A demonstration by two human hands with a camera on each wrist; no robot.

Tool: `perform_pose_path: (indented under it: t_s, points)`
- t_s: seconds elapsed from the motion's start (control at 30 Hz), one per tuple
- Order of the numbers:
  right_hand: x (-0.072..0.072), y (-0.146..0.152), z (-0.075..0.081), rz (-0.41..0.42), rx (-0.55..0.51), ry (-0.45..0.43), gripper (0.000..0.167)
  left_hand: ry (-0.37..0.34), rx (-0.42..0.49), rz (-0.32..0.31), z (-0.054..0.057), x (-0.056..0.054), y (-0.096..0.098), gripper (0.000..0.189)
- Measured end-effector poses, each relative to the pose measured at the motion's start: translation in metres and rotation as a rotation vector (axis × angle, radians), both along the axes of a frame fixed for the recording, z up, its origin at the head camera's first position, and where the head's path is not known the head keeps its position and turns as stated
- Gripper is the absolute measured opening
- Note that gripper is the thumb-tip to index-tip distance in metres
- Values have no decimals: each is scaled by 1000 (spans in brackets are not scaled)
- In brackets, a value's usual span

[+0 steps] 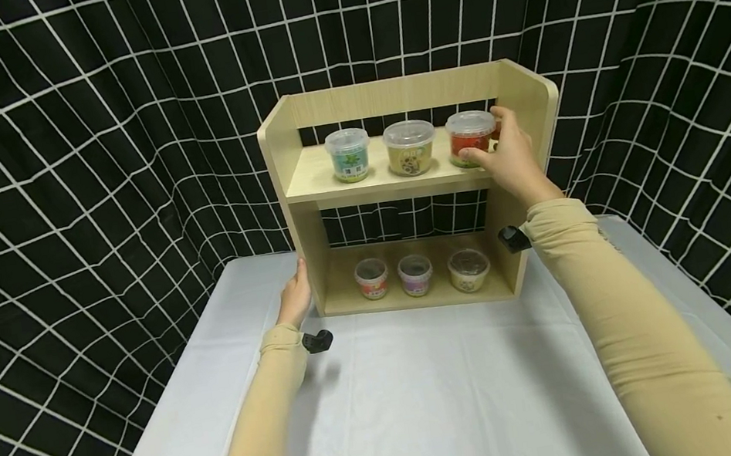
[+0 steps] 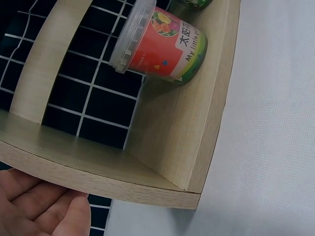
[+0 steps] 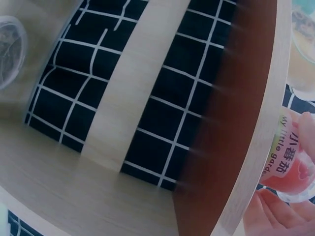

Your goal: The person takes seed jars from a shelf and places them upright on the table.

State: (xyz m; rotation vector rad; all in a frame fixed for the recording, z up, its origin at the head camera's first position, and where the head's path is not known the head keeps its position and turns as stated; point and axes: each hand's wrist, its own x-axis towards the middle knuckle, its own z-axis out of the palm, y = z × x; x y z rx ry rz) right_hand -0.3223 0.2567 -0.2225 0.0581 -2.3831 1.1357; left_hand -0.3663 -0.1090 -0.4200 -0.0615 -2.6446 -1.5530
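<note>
My right hand (image 1: 516,160) grips a clear-lidded tub with a red label (image 1: 469,142) at the right end of the upper board of a small wooden shelf (image 1: 396,96). In the right wrist view, thumb and fingers lie on either side of the red tub (image 3: 288,157). My left hand (image 1: 295,297) rests against the outer left side panel, low down. The left wrist view shows its fingers (image 2: 47,204) along that panel's outside, holding no tub. On the upper board, a yellow tub (image 1: 410,150) and a green tub (image 1: 349,157) stand left of the red one.
Three smaller lidded cups stand below: a red-labelled cup (image 1: 372,279), a purple-labelled cup (image 1: 416,276) and a pale yellow cup (image 1: 468,271). The shelf stands on a table with a white cloth (image 1: 418,400). Black grid-patterned curtains (image 1: 65,184) surround it on three sides.
</note>
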Motion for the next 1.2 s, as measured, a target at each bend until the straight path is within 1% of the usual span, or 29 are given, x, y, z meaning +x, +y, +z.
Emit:
perform_pose_path:
  t_s: [0.13, 0.33, 0.37, 0.57, 0.6, 0.83, 1.0, 1.2]
  points:
    - [-2, 0, -2, 2, -12, -7, 85, -6, 1, -1, -1, -1, 1, 84]
    - [-4, -1, -3, -19, -17, -20, 85, -5, 14, -1, -3, -3, 1, 82]
    - [-4, -1, -4, -22, -15, -23, 84, 11, 10, 6, -3, -3, 2, 83]
    - [-5, -1, -4, -22, -21, -32, 82, 1, 5, 2, -3, -4, 1, 83]
    - [-5, -1, -5, -21, -24, -30, 82, -16, 6, -6, -3, -4, 1, 82]
    - [-4, -1, -7, -23, -42, -18, 82, -10, -12, -4, -5, -4, 1, 83]
    - [-3, 1, -9, -28, -66, 13, 80, -14, -3, -9, -6, -5, 2, 84]
    - [0, 4, -6, -32, -101, 86, 78, -17, 9, -6, -5, -7, 2, 83]
